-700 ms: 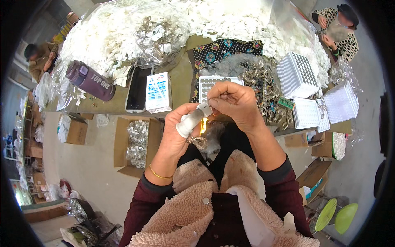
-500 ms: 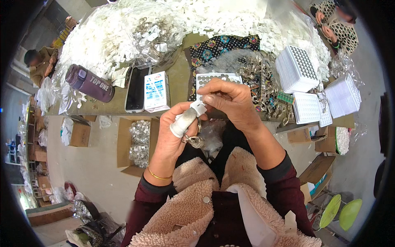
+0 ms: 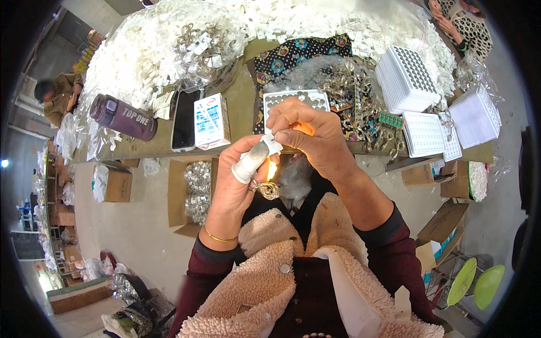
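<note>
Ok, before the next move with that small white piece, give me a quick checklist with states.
1. Left hand has a white taped thumb against the white piece: ok.
2. Right hand pinches the piece from above: ok.
3. Metal ring hangs under the left hand: ok.
4. Piece fitted to the ring: cannot tell.
5. Grey tray on the table behind the hands, in view: ok.
6. Phone and carton lie apart from the hands: ok.

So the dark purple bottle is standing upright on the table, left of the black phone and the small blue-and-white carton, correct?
Not quite. In the head view the purple bottle lies on its side on the table, not upright. The rest holds: it is left of the black phone and the small blue-and-white carton.
</note>
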The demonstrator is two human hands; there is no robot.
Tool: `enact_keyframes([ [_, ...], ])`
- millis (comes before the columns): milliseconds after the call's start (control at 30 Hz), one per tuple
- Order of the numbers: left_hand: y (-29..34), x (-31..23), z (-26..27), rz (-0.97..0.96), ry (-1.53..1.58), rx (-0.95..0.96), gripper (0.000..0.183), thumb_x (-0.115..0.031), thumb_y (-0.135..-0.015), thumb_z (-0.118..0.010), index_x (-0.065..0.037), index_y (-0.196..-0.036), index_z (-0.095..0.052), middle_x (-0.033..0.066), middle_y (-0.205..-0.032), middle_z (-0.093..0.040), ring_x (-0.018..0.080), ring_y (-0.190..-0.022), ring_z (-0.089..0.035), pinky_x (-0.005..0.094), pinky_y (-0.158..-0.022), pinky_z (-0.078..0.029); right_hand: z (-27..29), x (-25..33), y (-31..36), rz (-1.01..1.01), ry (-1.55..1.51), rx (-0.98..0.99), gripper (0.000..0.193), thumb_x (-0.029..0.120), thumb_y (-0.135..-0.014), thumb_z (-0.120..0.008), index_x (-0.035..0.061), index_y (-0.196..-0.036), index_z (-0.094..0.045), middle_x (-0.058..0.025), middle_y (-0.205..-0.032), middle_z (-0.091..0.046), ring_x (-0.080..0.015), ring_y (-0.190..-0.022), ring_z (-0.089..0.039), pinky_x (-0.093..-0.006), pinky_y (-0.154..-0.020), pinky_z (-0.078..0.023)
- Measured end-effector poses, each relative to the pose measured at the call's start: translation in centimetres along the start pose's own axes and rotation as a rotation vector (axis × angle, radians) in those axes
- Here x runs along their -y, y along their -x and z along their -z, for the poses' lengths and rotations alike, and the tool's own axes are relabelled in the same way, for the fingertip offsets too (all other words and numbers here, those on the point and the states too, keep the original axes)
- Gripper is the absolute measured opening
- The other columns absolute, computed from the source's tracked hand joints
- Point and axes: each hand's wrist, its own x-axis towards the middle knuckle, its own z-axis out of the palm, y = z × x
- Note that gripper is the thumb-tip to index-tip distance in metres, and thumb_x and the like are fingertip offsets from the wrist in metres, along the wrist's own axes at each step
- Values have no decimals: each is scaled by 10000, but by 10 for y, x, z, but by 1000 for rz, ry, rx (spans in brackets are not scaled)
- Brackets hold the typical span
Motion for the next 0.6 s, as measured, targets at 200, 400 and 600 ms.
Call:
enact_keyframes([
  [200, 2, -1, 2, 69, -9, 27, 306, -207, -938, -683, 29, -1131, -658, 69, -868, -688, 46, -580, -525, 182, -527, -401, -4, -1, 7, -71, 12, -61, 58, 20, -845, -677, -17, -876, -645, -53, -927, -644, -117, -843, -592, -265, -767, -476],
  [400, 0, 3, 2, 52, 86, 33, 255, -165, -973, -628, 48, -1111, -650, 98, -844, -679, 35, -527, -445, 177, -483, -317, -3, -3, 10, -2, 137, -42, 60, 16, -845, -671, -17, -874, -629, -50, -897, -642, -117, -831, -595, -266, -756, -479],
  [600, -2, 2, 1, 94, 31, -3, 250, -171, -979, -617, 52, -1083, -655, 82, -805, -673, 31, -510, -433, 174, -474, -300, 3, -1, 10, -86, 86, 4, 77, 53, -883, -668, -14, -891, -630, -71, -930, -646, -143, -879, -616, -283, -789, -496],
])
